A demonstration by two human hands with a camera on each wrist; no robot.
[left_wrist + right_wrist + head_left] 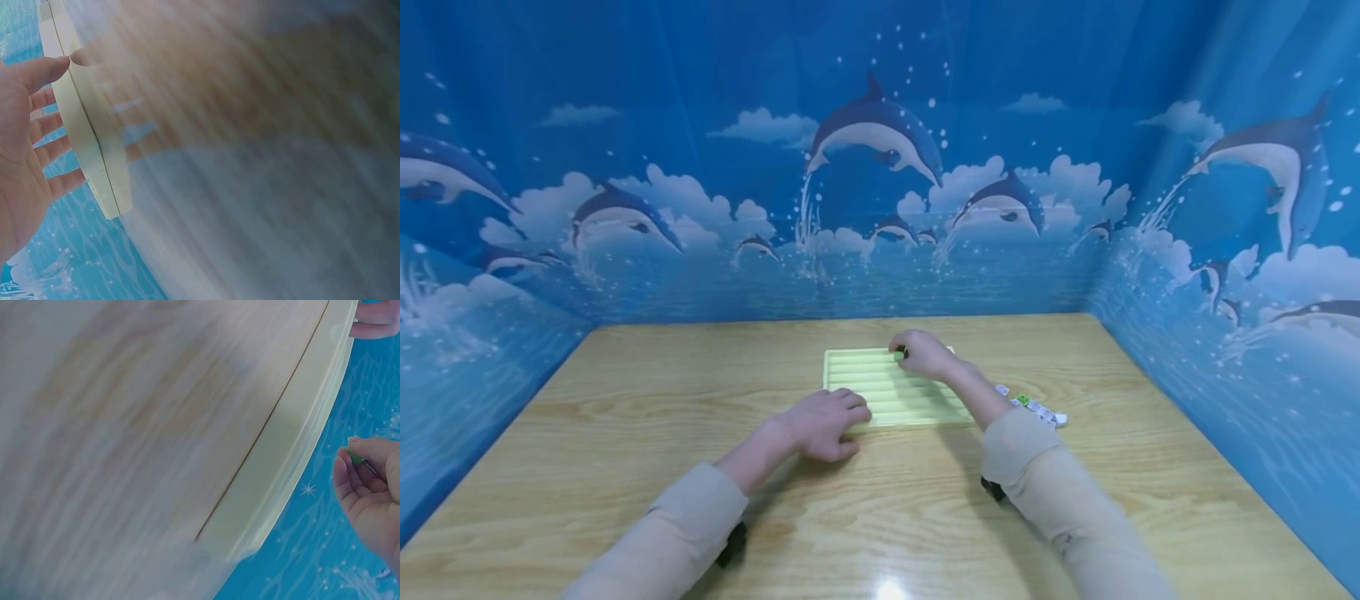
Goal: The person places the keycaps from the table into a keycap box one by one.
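A pale yellow-green tray (895, 397) with long parallel ridges lies on the wooden table. At its near left corner my left hand (826, 423) holds the edge. In the left wrist view that hand (25, 144) has its thumb against the tray's outer wall (87, 131) and its fingers over the rim. Over the tray's far side, my right hand (925, 354) pinches a small green tile (898, 356). The right wrist view shows this green tile (355, 457) between thumb and fingertips, above the tray wall (269, 456); its markings cannot be made out.
Several small white and green tiles (1041, 410) lie beside the tray's right end, partly behind my right forearm. The wooden table (865, 517) extends around the tray. A blue curtain (737, 283) printed with dolphins borders its back and sides.
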